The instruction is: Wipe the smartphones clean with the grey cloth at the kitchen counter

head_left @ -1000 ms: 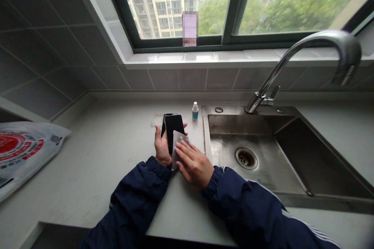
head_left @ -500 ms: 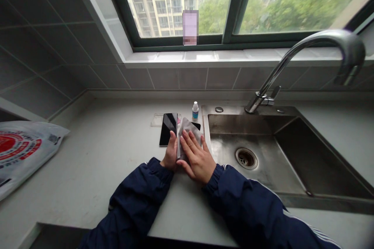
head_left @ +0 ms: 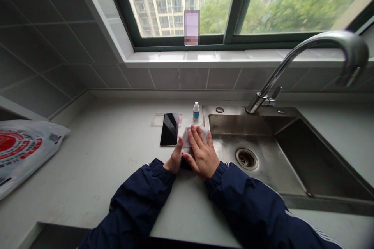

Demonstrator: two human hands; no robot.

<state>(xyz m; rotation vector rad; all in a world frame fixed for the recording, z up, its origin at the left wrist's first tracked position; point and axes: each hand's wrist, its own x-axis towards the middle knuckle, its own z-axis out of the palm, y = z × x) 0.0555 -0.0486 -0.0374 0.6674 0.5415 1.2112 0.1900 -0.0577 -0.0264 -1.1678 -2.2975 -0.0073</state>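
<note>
1. Cloth (head_left: 186,142), pale: had shifted toward the far end of the dark phone (head_left: 186,164) since half a second earlier, baring a near strip.
2. Right hand (head_left: 203,156): yours, spread flat over the cloth, clutching nothing.
3. Left hand (head_left: 175,158): yours, gripping the dark phone, thumb by its left edge; remaining fingers were hidden.
4. Dark phone, handling: sat between your hands, mostly covered. Judged light, stiff, slick and breakable; its long edges offered you the best hold.
5. Cloth, handling: looked soft and light; flat fingers suited it.
6. Surroundings: second phone (head_left: 168,129) lay left, overlapping a clear case (head_left: 157,120); white-capped bottle (head_left: 196,113) stood upright near the sink (head_left: 229,142).
</note>
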